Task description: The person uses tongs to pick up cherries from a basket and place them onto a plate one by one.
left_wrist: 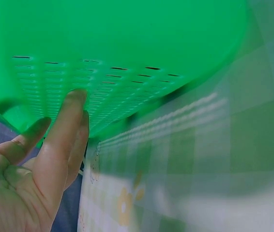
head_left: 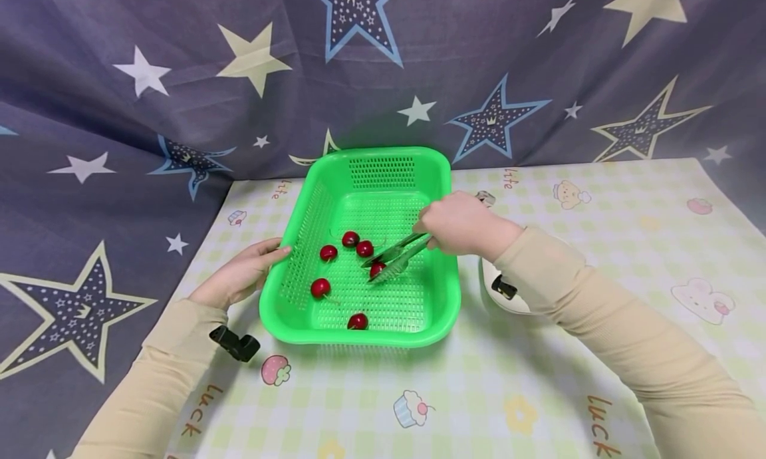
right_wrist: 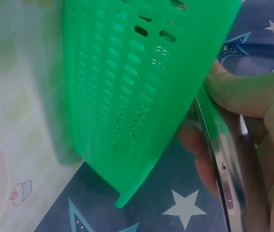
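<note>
A green plastic basket with slotted walls stands on the table, several red cherries spread over its floor. My left hand holds the basket's left rim, its fingers against the outer wall in the left wrist view. Over the right side of the basket, my right hand grips metal tongs, whose handle shows in the right wrist view. The tong tips reach down to the left, around one cherry; whether they squeeze it cannot be told.
A white round dish lies right of the basket, partly hidden under my right forearm. The table wears a checked cloth with printed pictures. A dark star-patterned curtain hangs close behind the basket and along the left.
</note>
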`<state>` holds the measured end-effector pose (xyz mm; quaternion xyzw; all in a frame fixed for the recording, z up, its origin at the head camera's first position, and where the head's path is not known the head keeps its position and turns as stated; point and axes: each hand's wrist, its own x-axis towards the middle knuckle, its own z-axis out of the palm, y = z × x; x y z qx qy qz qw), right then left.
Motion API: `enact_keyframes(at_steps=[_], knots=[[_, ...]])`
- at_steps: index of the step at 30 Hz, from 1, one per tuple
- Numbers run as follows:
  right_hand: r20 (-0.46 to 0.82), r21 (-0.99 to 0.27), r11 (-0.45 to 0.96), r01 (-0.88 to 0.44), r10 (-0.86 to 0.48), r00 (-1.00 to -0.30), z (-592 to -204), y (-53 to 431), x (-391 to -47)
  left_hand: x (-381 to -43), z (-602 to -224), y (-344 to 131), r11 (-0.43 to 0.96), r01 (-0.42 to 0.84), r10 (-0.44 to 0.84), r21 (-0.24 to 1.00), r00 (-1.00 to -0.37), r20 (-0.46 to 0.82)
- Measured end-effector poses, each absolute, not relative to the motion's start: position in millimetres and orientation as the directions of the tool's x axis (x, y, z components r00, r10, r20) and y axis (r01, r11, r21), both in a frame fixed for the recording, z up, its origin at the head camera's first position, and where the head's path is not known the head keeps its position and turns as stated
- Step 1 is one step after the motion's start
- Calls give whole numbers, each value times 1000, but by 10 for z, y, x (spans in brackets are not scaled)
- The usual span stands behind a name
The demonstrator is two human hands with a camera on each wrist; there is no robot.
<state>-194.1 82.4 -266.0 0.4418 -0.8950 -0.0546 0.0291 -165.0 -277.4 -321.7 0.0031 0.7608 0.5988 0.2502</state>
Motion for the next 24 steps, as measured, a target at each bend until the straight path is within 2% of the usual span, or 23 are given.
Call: enact_keyframes(at_steps=[15, 24], knots=[[67, 134, 599, -789, -800, -596, -2594, 866, -1932, -1657, -3258, -2788, 279, -290, 306, 915, -877, -371], [123, 124, 628, -768, -778, -616, -2489, 979, -1929, -1655, -3260, -2792, 271, -285, 310, 919, -878, -364]])
